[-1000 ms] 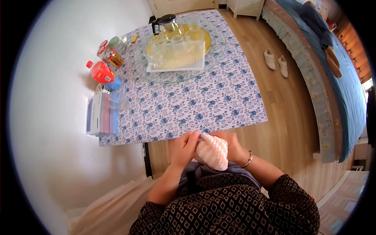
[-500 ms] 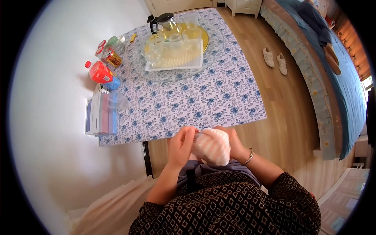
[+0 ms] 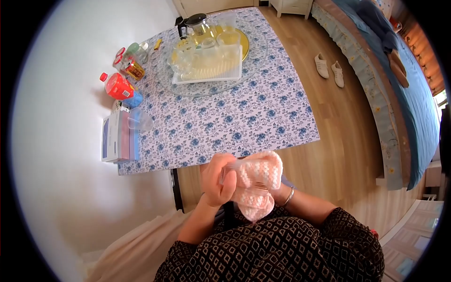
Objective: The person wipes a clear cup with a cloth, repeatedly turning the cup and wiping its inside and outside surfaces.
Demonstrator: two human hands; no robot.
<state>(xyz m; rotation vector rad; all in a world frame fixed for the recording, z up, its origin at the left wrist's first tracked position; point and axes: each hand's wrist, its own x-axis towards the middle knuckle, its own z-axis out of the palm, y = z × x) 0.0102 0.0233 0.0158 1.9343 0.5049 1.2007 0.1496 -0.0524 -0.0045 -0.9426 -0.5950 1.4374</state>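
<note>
Above my lap, just off the table's near edge, my left hand [image 3: 219,181] is closed around a clear glass [image 3: 229,173]. A pink-and-white knitted cloth [image 3: 260,170] wraps over the glass's other end and hangs down in folds. Between the folds a small ribbed, see-through patch shows. My right hand [image 3: 281,193], with a silver bangle at the wrist, grips the cloth from behind; most of its fingers are hidden by it.
On the flowered tablecloth [image 3: 225,127] sits a white tray [image 3: 206,75] with several clear glasses, beside a lidded glass pot [image 3: 197,26]. Along the wall stand a red-labelled bottle [image 3: 120,88], a can [image 3: 134,70], boxes [image 3: 115,136] and a plastic cup [image 3: 140,120]. A person's legs rest on the bed [image 3: 376,84].
The cloth has turned and opened into folds, with one flap now hanging lower. My left hand has shifted and its thumb now faces the camera; my right hand has moved lower behind the cloth.
</note>
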